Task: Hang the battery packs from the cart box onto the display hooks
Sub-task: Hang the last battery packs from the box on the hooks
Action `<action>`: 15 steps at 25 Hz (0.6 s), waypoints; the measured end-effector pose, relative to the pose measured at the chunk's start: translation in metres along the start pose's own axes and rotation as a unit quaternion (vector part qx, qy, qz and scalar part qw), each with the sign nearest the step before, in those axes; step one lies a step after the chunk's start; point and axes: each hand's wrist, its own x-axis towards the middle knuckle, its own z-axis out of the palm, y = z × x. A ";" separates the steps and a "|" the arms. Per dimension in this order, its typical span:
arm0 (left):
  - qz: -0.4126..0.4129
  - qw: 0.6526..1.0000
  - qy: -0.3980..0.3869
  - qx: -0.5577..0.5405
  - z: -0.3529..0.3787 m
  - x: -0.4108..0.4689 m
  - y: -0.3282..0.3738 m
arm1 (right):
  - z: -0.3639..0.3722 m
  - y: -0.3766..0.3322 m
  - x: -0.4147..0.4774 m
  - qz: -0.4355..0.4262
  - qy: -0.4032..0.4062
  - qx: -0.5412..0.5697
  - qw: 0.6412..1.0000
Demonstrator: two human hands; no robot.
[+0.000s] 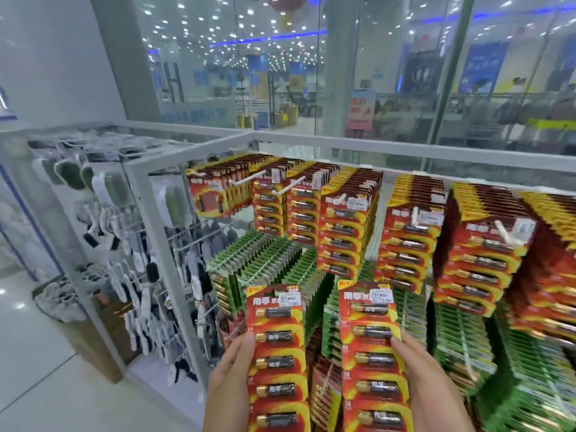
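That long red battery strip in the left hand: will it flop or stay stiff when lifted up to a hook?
The red battery strip stands straight in the left hand though gripped only at its edge low down, so it is probably fairly stiff. Five cells down its length suggest some weight for a card. The glossy face may be slippery, so hold it firmly.

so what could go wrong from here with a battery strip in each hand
1. Both hands are full: the left hand and right hand each grip a long red battery strip, so neither can steady a hook.
2. The red rows look packed to the hook tips, so a forced strip may slip off.
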 end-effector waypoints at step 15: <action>0.101 0.968 -0.207 0.099 0.044 0.096 0.125 | 0.064 0.029 0.044 -0.078 0.101 0.058 0.990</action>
